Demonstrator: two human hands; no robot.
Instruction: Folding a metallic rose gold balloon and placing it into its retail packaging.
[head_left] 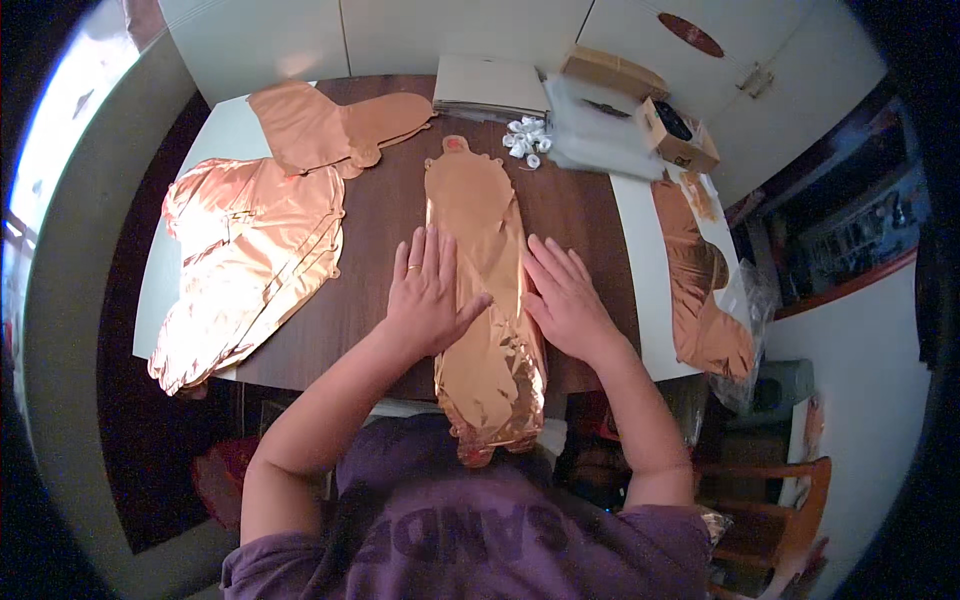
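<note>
A long, narrow rose-gold foil balloon (480, 230), flat and folded, lies in front of me, its near end hanging over the table's front edge. My left hand (427, 297) rests flat along its left side, fingers stretched out and thumb across the foil; a ring shows on one finger. On the opposite side my right hand (570, 300) lies with its fingers extended, touching the balloon's right edge. Creases and crumples show on the foil's near half. Neither hand grips anything.
At left lies a shiny stack of foil balloons (255, 255), with flat matte ones (320, 130) behind. Another foil balloon (690, 290) is on the right. Small white rolls (527, 138), a white box (490, 88), clear plastic bags (595, 125) and a small cardboard box (680, 140) stand at the back.
</note>
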